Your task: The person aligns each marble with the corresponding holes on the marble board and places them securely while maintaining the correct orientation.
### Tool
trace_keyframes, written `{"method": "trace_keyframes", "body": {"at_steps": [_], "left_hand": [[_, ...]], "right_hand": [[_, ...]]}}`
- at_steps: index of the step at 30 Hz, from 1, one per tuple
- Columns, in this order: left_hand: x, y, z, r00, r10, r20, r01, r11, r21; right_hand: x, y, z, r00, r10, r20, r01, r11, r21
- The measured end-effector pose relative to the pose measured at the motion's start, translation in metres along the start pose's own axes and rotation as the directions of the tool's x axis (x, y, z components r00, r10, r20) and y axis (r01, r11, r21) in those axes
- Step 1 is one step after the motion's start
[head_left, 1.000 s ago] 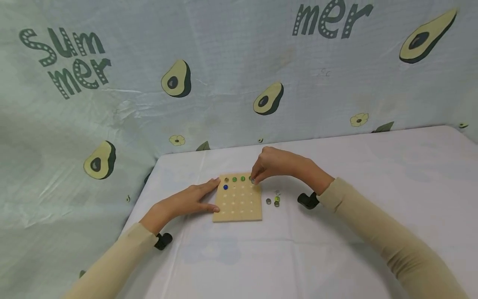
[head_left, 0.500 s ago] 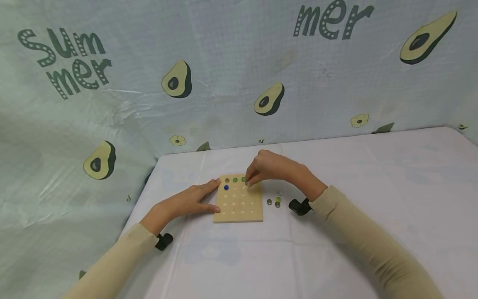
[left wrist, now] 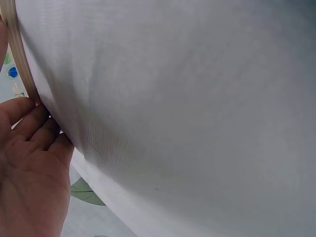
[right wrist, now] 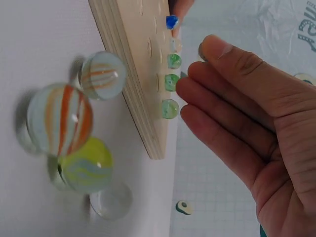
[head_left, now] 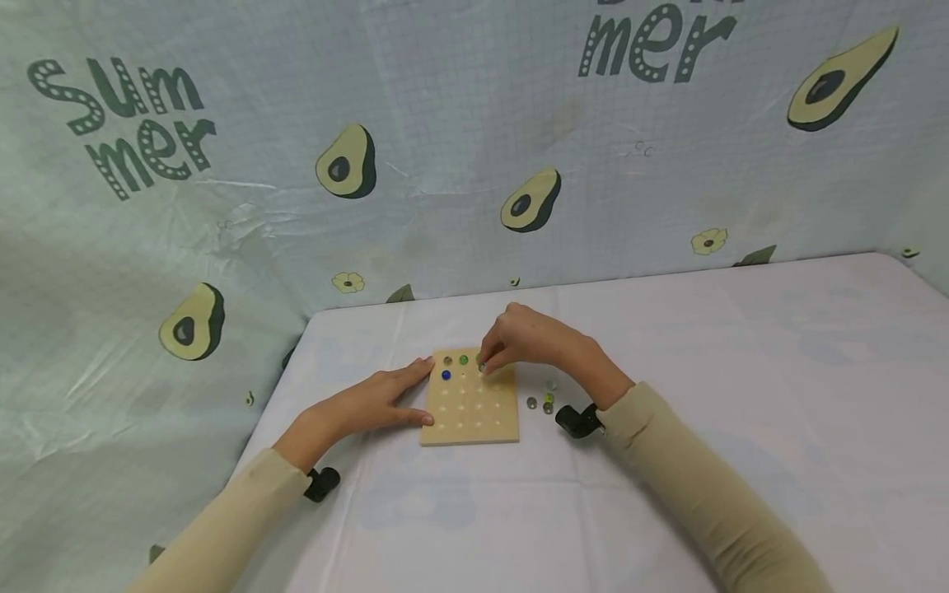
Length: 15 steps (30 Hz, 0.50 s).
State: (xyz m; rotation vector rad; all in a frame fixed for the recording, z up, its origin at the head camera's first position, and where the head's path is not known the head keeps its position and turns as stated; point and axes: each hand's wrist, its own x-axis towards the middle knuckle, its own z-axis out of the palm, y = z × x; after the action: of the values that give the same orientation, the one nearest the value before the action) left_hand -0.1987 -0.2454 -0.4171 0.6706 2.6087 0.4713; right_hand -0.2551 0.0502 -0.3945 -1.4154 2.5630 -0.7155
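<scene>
A light wooden board (head_left: 474, 420) with rows of shallow round hollows lies on the table. My left hand (head_left: 376, 401) rests along its left edge, thumb and fingers spread and touching the side. Over the far rows, my right hand (head_left: 521, 335) pinches a small marble (right wrist: 201, 51) between thumb and forefinger; the thumb hides most of it. A blue marble (head_left: 446, 375) sits in the second row's left hollow. Green marbles (right wrist: 172, 82) and a clear, orange-tinted one (head_left: 448, 361) sit in the far row, partly covered by the right hand in the head view.
Several loose marbles lie right of the board: two clear ones with orange stripes, the larger (right wrist: 60, 119) and the smaller (right wrist: 102, 75), a yellow one (right wrist: 88, 165) and a colourless one (right wrist: 111, 200). A white cloth (head_left: 474, 519) covers the table; a printed curtain (head_left: 445, 99) hangs behind.
My right hand has moved left along the far row with the marble, from the board's right corner toward its middle. My left hand stays at the left edge.
</scene>
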Motion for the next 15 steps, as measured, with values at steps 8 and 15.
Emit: {"method": "trace_keyframes", "body": {"at_steps": [8,15], "left_hand": [[-0.001,0.001,0.0,1.0,-0.019,0.002,0.019,1.0,0.003],[-0.001,0.0,0.0,1.0,-0.009,-0.003,0.009,1.0,-0.002]], "right_hand": [[0.005,0.0,0.008,0.998,0.062,0.002,-0.062,0.998,-0.001],[0.009,-0.001,0.014,0.998,0.051,-0.024,-0.05,0.999,0.012]]}}
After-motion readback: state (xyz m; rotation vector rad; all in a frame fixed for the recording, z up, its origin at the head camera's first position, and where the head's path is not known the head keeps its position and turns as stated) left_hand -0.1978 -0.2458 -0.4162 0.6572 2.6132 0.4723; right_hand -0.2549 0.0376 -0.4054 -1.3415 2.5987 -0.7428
